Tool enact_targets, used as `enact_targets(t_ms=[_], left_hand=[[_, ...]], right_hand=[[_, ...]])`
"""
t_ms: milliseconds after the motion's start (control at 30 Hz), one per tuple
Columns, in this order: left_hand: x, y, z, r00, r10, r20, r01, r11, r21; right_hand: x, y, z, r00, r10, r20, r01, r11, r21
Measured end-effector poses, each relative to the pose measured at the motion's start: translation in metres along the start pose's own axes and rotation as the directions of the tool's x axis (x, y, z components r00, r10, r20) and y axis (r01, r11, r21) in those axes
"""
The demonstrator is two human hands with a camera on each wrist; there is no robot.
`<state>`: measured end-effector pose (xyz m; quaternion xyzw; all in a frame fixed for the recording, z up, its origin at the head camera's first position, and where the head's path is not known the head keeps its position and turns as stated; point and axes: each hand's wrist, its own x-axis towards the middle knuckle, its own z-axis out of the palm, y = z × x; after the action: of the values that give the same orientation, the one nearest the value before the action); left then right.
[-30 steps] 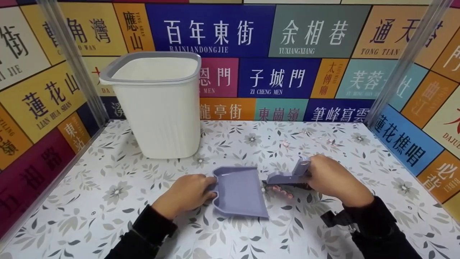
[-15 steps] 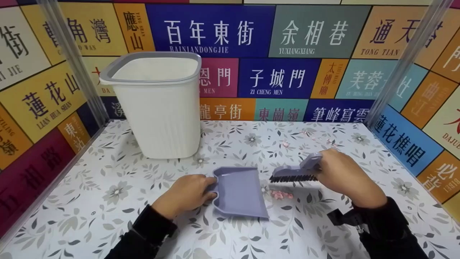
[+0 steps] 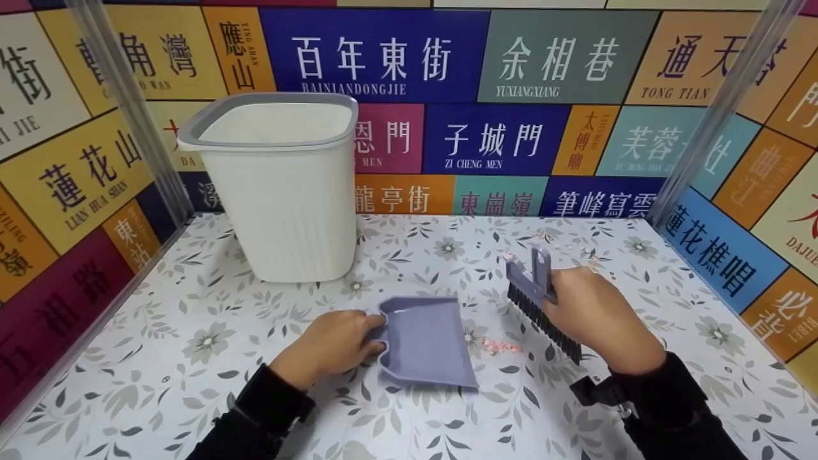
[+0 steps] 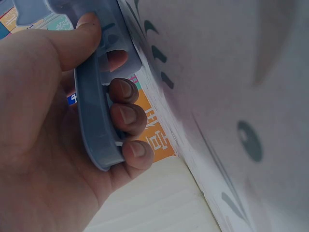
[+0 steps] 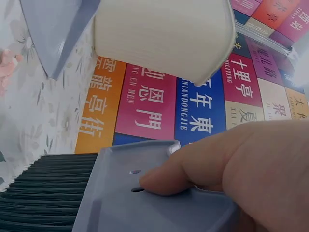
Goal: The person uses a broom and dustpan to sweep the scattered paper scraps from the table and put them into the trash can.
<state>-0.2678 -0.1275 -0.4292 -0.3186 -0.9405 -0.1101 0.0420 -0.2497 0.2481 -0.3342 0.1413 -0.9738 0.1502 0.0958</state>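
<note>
My left hand (image 3: pixel 335 344) grips the handle of a grey-purple dustpan (image 3: pixel 428 342), which lies flat on the table with its open edge facing right. In the left wrist view the fingers curl round the dustpan handle (image 4: pixel 94 111). My right hand (image 3: pixel 597 316) holds a grey-purple hand brush (image 3: pixel 530 281) with dark bristles, turned slantwise. The thumb presses the brush body (image 5: pixel 145 188) in the right wrist view. Between brush and dustpan lies a small heap of pink scraps (image 3: pixel 500 346), apart from both. More pink bits (image 3: pixel 591 254) are scattered behind the brush.
A white bin (image 3: pixel 287 211) with a grey rim stands at the back left of the table. The table (image 3: pixel 192 396) has a leaf-and-flower cover. Panels with printed signs (image 3: pixel 377 54) enclose the back and sides, with clear corner posts (image 3: pixel 128 102).
The brush has lifted off the pink heap, moved right and swung from lying sideways to a slant pointing away. The heap is now uncovered. The left hand and dustpan stay put.
</note>
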Motion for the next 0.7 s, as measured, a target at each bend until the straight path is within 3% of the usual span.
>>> enact_targets(t_ms=[133,300,700], left_hand=[[0.000,0.000,0.000,1.000,-0.004,0.005,0.004,1.000,-0.006],[0.000,0.001,0.000,1.000,0.004,-0.003,-0.004,1.000,-0.006],[-0.002,0.002,-0.002,1.000,0.012,-0.025,-0.012,1.000,-0.003]], right_hand=[[0.000,-0.004,0.011,0.998,-0.039,-0.044,0.038,0.999,-0.018],[-0.001,-0.012,0.021,0.998,-0.066,-0.013,0.067,0.998,0.009],[-0.002,-0.024,0.029,1.000,-0.021,0.023,0.016,0.983,0.185]])
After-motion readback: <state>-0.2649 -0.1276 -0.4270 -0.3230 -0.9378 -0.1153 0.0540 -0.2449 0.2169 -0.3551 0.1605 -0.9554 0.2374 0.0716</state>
